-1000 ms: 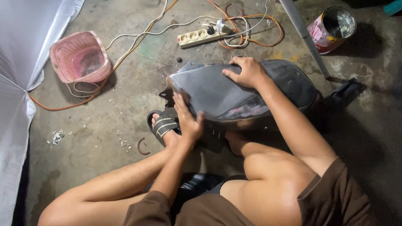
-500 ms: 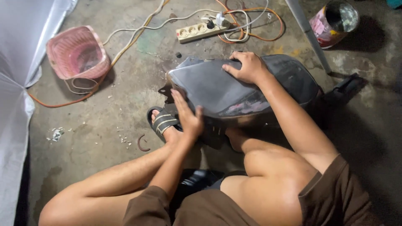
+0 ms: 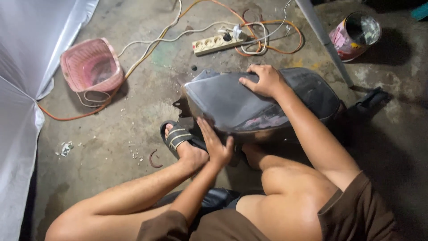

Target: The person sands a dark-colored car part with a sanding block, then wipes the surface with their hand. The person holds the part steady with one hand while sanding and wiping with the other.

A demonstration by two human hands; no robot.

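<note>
Since the earlier frames the left hand [image 3: 217, 147] has slid slightly along the near edge of the grey motorcycle seat [image 3: 249, 105]; right hand [image 3: 265, 80] unchanged on the far edge. Likely smoothing or tensioning the cover. Both hands spread flat, pressing, holding nothing else. Seat lies on the concrete floor [image 3: 116, 120] before the sandal [image 3: 176, 136], long axis left–right, narrow nose pointing left toward the pink basket [image 3: 91, 64]
</note>
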